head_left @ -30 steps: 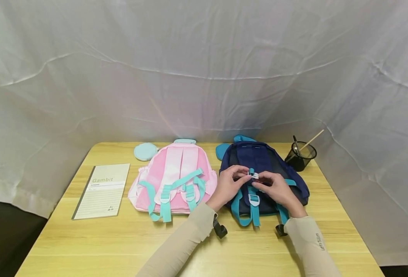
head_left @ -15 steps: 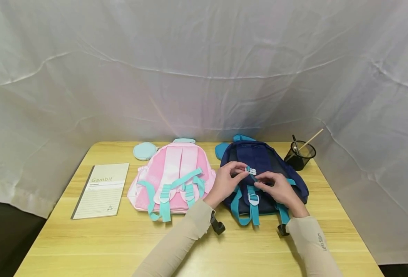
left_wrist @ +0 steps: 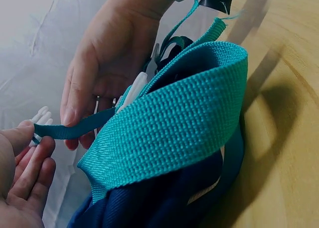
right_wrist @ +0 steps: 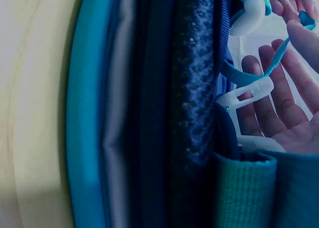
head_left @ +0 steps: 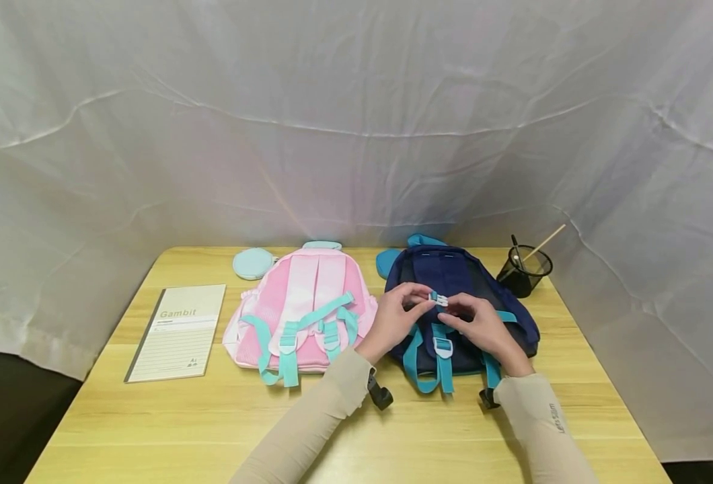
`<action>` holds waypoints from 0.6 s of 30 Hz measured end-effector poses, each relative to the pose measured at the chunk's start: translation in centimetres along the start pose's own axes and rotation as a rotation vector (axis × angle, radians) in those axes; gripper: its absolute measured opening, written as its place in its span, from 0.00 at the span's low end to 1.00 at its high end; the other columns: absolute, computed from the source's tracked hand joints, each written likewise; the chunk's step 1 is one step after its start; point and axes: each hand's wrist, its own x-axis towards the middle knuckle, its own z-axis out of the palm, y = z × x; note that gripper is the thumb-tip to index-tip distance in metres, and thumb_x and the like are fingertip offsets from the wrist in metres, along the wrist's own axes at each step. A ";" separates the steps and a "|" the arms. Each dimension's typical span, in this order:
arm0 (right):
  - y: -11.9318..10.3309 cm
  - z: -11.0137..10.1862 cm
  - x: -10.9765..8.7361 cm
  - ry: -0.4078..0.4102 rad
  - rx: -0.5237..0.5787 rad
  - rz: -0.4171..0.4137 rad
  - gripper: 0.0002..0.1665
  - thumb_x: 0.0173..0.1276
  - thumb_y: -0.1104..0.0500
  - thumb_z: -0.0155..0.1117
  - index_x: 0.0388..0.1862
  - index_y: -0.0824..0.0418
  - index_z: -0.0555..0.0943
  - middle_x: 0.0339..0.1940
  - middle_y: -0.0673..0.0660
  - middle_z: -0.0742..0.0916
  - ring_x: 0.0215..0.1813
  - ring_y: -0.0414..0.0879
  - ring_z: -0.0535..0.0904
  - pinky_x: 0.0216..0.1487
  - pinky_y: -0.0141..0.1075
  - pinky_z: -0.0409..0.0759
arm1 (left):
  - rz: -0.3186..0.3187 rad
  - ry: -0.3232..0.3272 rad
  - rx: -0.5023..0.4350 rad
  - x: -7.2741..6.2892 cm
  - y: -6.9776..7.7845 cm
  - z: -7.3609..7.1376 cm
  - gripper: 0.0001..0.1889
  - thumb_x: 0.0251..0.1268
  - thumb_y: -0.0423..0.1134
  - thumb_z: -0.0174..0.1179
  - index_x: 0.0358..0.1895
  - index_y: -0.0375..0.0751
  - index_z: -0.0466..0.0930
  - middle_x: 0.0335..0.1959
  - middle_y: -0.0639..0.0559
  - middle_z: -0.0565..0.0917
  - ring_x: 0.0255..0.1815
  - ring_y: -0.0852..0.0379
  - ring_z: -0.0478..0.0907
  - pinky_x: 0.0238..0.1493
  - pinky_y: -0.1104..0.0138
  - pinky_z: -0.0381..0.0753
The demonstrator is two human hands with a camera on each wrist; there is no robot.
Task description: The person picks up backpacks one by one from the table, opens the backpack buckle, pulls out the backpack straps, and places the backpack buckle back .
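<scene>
A navy backpack [head_left: 405, 269] with teal straps lies on the table, its back panel facing up. Above it, my left hand [head_left: 391, 319] pinches a white pronged strap buckle [head_left: 438, 300] between thumb and fingertips. The prongs [left_wrist: 44, 115] stick out beyond those fingertips in the left wrist view. A narrow teal strap [left_wrist: 79, 130] leads from the buckle toward my right hand [head_left: 480, 329]. The right thumb and index finger seem to pinch this strap close to the buckle; their exact contact is partly hidden. In the right wrist view, a white strap adjuster [right_wrist: 251, 91] shows beside the strap.
To the left lies a pink backpack [head_left: 305, 282] with mint straps. A notebook [head_left: 177, 333] is farther left. Behind the navy bag's right side stands a black mesh pen holder [head_left: 522, 275] with a pen and a thin stick. A pale curtain [head_left: 356, 134] hangs behind the table.
The white buckle has shifted slightly left with my left hand. My right hand's fingers moved a little away along the strap, then back close to the buckle. Both bags stay put.
</scene>
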 end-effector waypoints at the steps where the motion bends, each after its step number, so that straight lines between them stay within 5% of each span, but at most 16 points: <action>1: 0.0 0.0 0.0 0.004 -0.002 -0.003 0.12 0.72 0.56 0.71 0.52 0.59 0.86 0.46 0.57 0.89 0.47 0.48 0.85 0.49 0.35 0.82 | 0.000 0.000 -0.001 0.0 0.0 0.0 0.12 0.72 0.44 0.67 0.54 0.48 0.85 0.49 0.54 0.88 0.45 0.66 0.87 0.51 0.71 0.84; 18: 0.7 -0.1 -0.3 0.024 -0.039 0.012 0.11 0.72 0.55 0.71 0.50 0.57 0.87 0.45 0.55 0.89 0.47 0.46 0.84 0.48 0.32 0.82 | -0.002 -0.006 -0.007 -0.1 -0.1 0.1 0.12 0.72 0.44 0.67 0.54 0.48 0.85 0.49 0.54 0.87 0.45 0.67 0.87 0.51 0.72 0.83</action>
